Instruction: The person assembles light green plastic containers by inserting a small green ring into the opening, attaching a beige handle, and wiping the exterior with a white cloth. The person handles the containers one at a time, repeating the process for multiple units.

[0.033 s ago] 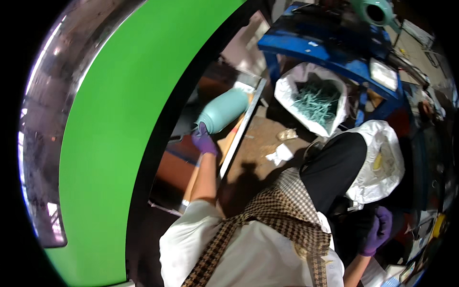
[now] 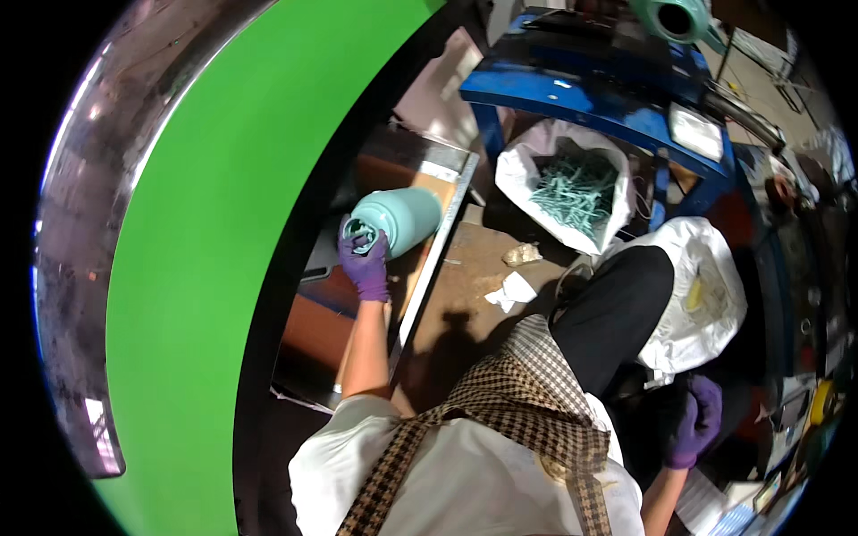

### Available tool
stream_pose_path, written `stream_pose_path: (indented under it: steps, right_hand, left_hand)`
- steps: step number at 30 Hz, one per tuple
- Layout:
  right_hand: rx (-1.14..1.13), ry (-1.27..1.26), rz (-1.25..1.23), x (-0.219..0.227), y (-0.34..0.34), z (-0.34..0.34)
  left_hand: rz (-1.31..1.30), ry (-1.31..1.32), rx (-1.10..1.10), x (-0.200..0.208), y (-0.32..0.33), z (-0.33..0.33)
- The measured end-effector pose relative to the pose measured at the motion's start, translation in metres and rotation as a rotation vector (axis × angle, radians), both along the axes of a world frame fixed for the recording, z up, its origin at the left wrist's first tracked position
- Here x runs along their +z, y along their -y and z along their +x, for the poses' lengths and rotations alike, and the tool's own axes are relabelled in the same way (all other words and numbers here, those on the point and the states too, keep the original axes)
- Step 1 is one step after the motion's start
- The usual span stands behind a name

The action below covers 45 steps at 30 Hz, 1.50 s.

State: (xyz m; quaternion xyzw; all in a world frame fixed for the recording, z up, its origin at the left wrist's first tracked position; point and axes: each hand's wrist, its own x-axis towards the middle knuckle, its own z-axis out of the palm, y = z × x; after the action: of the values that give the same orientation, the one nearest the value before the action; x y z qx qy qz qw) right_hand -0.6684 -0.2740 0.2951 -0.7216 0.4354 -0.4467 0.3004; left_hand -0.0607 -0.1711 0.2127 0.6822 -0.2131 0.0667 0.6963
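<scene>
Left hand grips the pale-green bottle's mouth on the surface; right hand hangs curled, empty; lifting needs a firm hold.

A jug-like container is lying on its side on a shelf, with the left hand resting at its open end. To its right, an open sack of small pieces is sitting under a workbench. Further right another sack is lying beside the knee, and the right hand is hanging below it
</scene>
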Motion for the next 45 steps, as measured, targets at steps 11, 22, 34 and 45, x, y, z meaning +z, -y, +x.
stream_pose_path:
  steps: [11, 22, 34, 45]
  right_hand:
    - [0.300, -0.260, -0.367, 0.036, -0.009, 0.157]
    - [0.273, -0.341, 0.014, -0.026, -0.006, 0.131]
    - [-0.284, -0.431, -0.351, 0.054, -0.051, -0.097]
    - [-1.327, -0.601, 0.081, -0.070, -0.151, -0.345]
  left_hand:
    - [0.205, 0.967, -0.865, 0.139, 0.075, -0.263]
    - [0.269, 1.167, -1.229, 0.123, 0.106, -0.299]
    - [0.182, 0.749, -0.348, 0.139, 0.189, -0.179]
    - [0.080, 0.808, -0.990, 0.121, 0.119, -0.267]
